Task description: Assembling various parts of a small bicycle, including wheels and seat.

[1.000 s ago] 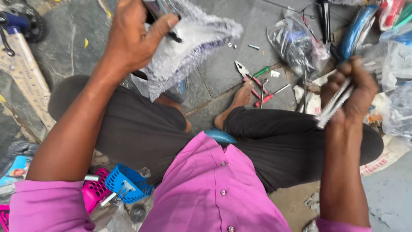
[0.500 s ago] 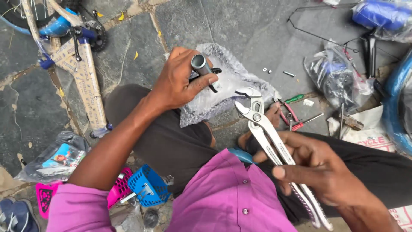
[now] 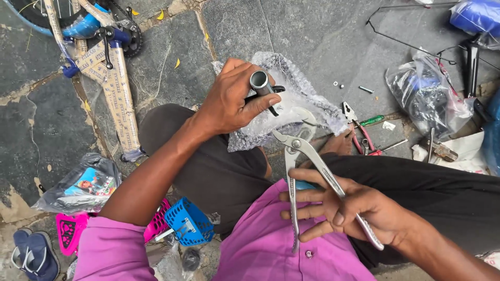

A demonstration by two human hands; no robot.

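Note:
My left hand grips a short metal tube wrapped partly in bubble wrap, held above my lap. My right hand holds silver adjustable pliers by both handles, jaws open and pointing up at the tube, just below it. I sit cross-legged in dark trousers and a pink shirt on stone paving.
A small bicycle frame lies at upper left. Red-handled pliers, bolts and plastic bags of parts sit at right. A blue basket, pink part, packet and sandal lie at lower left.
My right hand has brought the pliers from far right toward the middle, jaws now just under the tube. My left hand lowered the tube and bubble wrap nearer my lap.

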